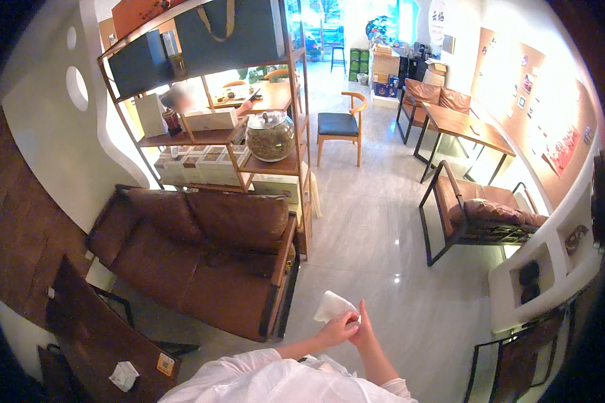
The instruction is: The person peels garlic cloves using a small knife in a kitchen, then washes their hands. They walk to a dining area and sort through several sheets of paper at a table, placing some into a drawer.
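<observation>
A folded white tissue or cloth [332, 305] sticks up from my two hands, which meet in front of my body at the lower middle. My left hand [336, 330] is closed, its fingers bent over the lower end of the white piece. Pressed against it from the right is my right hand [364, 331], with one digit pointing up. The rest of its fingers are hidden behind the left hand, so its grip cannot be made out. White sleeves cover both upper arms.
A brown leather sofa [202, 258] stands left, before a shelf with a glass jar [270, 136]. A dark table [81, 329] holds a crumpled white paper [124, 376]. Ahead are a wooden chair [339, 126], an armchair [477, 208] and a table [467, 127]. Someone sits behind the shelf.
</observation>
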Demonstrator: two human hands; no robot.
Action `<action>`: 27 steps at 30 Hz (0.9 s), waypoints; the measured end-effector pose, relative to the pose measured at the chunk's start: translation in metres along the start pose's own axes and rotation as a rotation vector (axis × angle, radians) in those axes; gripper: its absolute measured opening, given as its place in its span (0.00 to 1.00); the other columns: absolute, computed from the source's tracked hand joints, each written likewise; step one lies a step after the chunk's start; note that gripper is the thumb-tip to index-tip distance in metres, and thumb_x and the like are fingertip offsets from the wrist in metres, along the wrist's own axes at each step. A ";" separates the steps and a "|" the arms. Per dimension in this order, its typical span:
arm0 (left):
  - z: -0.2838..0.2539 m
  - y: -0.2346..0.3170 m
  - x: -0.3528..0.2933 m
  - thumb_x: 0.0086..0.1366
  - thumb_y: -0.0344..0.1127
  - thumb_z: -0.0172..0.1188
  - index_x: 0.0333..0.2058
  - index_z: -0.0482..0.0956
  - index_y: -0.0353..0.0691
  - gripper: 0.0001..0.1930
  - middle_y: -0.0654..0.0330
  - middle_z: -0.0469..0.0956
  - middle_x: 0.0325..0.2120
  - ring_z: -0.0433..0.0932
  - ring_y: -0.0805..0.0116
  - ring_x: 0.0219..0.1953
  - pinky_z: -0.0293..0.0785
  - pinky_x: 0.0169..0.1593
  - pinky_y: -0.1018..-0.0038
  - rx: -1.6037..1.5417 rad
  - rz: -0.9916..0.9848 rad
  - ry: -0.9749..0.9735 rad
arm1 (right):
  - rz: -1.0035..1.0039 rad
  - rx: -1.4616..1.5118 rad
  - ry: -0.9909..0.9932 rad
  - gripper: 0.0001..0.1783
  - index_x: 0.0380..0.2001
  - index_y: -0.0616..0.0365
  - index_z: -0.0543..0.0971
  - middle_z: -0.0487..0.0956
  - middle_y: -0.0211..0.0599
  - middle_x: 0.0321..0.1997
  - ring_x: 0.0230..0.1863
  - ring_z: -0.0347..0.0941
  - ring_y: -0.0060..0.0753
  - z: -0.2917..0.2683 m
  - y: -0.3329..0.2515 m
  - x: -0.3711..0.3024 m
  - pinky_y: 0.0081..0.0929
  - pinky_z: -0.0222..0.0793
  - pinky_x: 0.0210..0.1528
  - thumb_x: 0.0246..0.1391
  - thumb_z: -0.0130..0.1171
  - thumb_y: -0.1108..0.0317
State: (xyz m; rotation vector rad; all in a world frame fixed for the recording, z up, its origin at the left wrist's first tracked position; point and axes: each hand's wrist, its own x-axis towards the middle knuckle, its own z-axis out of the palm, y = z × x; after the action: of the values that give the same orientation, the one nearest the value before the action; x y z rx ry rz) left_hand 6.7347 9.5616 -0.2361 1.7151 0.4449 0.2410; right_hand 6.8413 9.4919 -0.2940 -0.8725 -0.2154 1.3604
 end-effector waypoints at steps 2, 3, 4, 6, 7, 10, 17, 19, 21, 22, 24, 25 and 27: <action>0.008 0.013 0.036 0.59 0.38 0.53 0.43 0.72 0.36 0.15 0.50 0.72 0.43 0.72 0.64 0.45 0.67 0.47 0.71 -0.141 0.025 -0.090 | -0.165 -0.329 0.045 0.29 0.47 0.55 0.71 0.75 0.39 0.43 0.44 0.71 0.34 -0.059 -0.010 0.024 0.33 0.69 0.44 0.55 0.44 0.42; 0.007 0.017 0.053 0.60 0.38 0.53 0.43 0.72 0.35 0.16 0.50 0.72 0.43 0.72 0.64 0.45 0.67 0.48 0.71 -0.027 0.070 -0.083 | -0.229 -0.436 0.054 0.28 0.46 0.56 0.71 0.75 0.40 0.43 0.44 0.71 0.34 -0.068 -0.023 0.035 0.33 0.69 0.44 0.55 0.44 0.43; 0.003 0.021 0.070 0.60 0.38 0.53 0.44 0.71 0.35 0.16 0.51 0.72 0.43 0.72 0.64 0.45 0.67 0.48 0.71 0.088 0.113 -0.077 | -0.275 -0.427 0.049 0.27 0.46 0.57 0.71 0.75 0.40 0.42 0.43 0.72 0.34 -0.077 -0.036 0.045 0.33 0.69 0.43 0.56 0.44 0.45; -0.009 0.044 0.109 0.61 0.38 0.52 0.45 0.72 0.35 0.17 0.52 0.72 0.44 0.72 0.64 0.45 0.66 0.49 0.71 0.158 0.143 -0.048 | -0.348 -0.356 0.052 0.25 0.47 0.57 0.69 0.75 0.41 0.41 0.42 0.72 0.35 -0.077 -0.080 0.070 0.33 0.70 0.43 0.56 0.45 0.48; -0.014 0.065 0.133 0.61 0.39 0.52 0.46 0.72 0.36 0.17 0.53 0.72 0.45 0.72 0.65 0.46 0.66 0.49 0.71 0.102 0.141 -0.039 | -0.381 -0.302 0.079 0.25 0.48 0.57 0.68 0.75 0.41 0.41 0.42 0.72 0.36 -0.084 -0.104 0.084 0.34 0.70 0.43 0.57 0.45 0.49; -0.029 0.079 0.221 0.63 0.44 0.48 0.52 0.67 0.42 0.20 0.56 0.69 0.50 0.69 0.65 0.50 0.64 0.53 0.69 -0.834 0.077 -0.346 | -0.187 0.236 -0.331 0.27 0.57 0.55 0.58 0.73 0.39 0.47 0.47 0.70 0.38 -0.043 -0.210 0.111 0.36 0.68 0.48 0.59 0.42 0.52; 0.004 0.166 0.445 0.65 0.49 0.42 0.62 0.41 0.60 0.30 0.54 0.45 0.62 0.54 0.53 0.61 0.54 0.61 0.58 -1.822 0.316 -0.683 | -0.869 -0.226 0.168 0.31 0.62 0.48 0.51 0.64 0.36 0.58 0.54 0.64 0.38 -0.093 -0.320 0.246 0.39 0.66 0.51 0.59 0.40 0.50; 0.018 0.176 0.494 0.64 0.49 0.45 0.62 0.39 0.63 0.32 0.55 0.44 0.63 0.53 0.56 0.62 0.52 0.62 0.60 -1.844 0.270 -0.617 | -0.774 -0.038 0.035 0.30 0.61 0.47 0.52 0.63 0.36 0.58 0.54 0.64 0.38 -0.099 -0.370 0.236 0.40 0.65 0.51 0.58 0.39 0.49; 0.018 0.195 0.545 0.64 0.48 0.46 0.63 0.40 0.61 0.32 0.55 0.47 0.62 0.53 0.57 0.61 0.52 0.63 0.61 -1.766 0.217 -0.541 | -0.689 0.221 -0.113 0.28 0.57 0.47 0.59 0.66 0.36 0.56 0.52 0.65 0.38 -0.108 -0.414 0.251 0.41 0.65 0.49 0.58 0.37 0.47; 0.019 0.198 0.572 0.63 0.47 0.48 0.63 0.41 0.59 0.33 0.55 0.48 0.61 0.54 0.58 0.61 0.52 0.63 0.62 -1.671 0.201 -0.517 | -0.607 0.366 -0.043 0.27 0.57 0.46 0.60 0.67 0.36 0.55 0.52 0.66 0.39 -0.119 -0.430 0.263 0.41 0.65 0.49 0.58 0.38 0.46; 0.019 0.191 0.629 0.62 0.44 0.51 0.63 0.41 0.57 0.35 0.56 0.52 0.60 0.55 0.62 0.61 0.53 0.63 0.64 -1.480 0.193 -0.470 | -0.429 0.649 0.073 0.27 0.55 0.46 0.63 0.68 0.35 0.52 0.51 0.66 0.39 -0.124 -0.463 0.289 0.42 0.65 0.49 0.57 0.39 0.46; 0.023 0.190 0.659 0.61 0.38 0.54 0.62 0.49 0.51 0.33 0.57 0.57 0.58 0.56 0.64 0.60 0.54 0.62 0.65 -1.166 0.296 -0.338 | -0.430 0.605 0.048 0.27 0.55 0.46 0.63 0.69 0.35 0.52 0.52 0.66 0.39 -0.137 -0.480 0.308 0.43 0.65 0.50 0.57 0.39 0.45; 0.020 0.168 0.721 0.60 0.36 0.55 0.60 0.53 0.47 0.30 0.57 0.58 0.58 0.56 0.64 0.60 0.54 0.61 0.65 -0.410 0.508 -0.114 | -0.383 0.525 0.003 0.28 0.54 0.46 0.64 0.69 0.35 0.52 0.53 0.65 0.40 -0.170 -0.498 0.347 0.44 0.63 0.51 0.56 0.39 0.44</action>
State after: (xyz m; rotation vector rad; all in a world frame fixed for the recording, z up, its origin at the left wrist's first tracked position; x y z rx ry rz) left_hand 7.4206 9.8241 -0.1380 1.4003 -0.1308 0.5567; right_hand 7.4063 9.7560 -0.2034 -0.3669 -0.0140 0.9864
